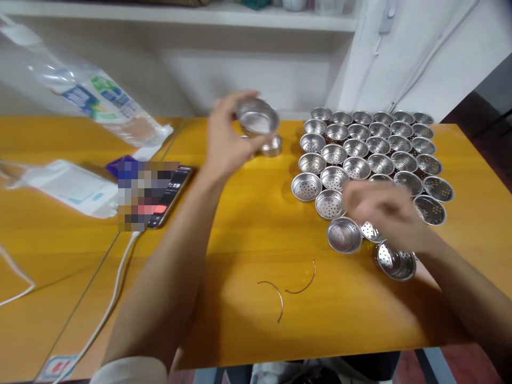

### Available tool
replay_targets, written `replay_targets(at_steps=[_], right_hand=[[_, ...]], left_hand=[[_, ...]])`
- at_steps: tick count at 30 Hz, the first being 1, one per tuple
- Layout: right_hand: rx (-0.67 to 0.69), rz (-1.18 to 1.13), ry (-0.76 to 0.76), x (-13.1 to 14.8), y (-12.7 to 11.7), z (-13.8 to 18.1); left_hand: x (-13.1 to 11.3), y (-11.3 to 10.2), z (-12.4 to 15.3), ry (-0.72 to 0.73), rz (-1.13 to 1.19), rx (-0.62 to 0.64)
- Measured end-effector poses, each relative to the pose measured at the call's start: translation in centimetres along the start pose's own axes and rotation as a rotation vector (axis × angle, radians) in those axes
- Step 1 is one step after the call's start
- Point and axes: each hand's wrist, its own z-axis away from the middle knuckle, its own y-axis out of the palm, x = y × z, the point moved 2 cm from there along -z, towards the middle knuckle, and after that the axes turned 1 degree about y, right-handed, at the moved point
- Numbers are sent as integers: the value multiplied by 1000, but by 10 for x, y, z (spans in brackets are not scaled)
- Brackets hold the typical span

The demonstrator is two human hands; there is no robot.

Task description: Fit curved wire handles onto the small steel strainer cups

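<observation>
My left hand (230, 133) is wrapped around a small metal cup (258, 116), raised near the back of the table. Just below it, another small metal cup (272, 145) rests on the wood. My right hand (380, 210) is over the front of a group of perforated metal cups (357, 167) and is smeared by motion. Its fingers look bent, but whether anything is in them is hidden. Beneath and around it are several cups, including one tilted metal cup (396, 261) and a nearer metal cup (344, 235). Two thin curved wires (280, 298) lie on the tabletop.
The cups stand in close rows on the right of the wooden table (240, 336). To the left lie a phone (172, 197), a white cable (116, 288), a white packet (76, 186) and a clear plastic bag (104, 101). A white shelf (200, 16) runs behind.
</observation>
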Motion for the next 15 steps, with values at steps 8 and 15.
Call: replay_targets(at_steps=[8, 15], right_hand=[[655, 730, -162, 0, 87, 31], [231, 901, 195, -35, 30, -8]], left_hand=[[140, -9, 5, -171, -20, -8], [108, -19, 6, -281, -177, 293]])
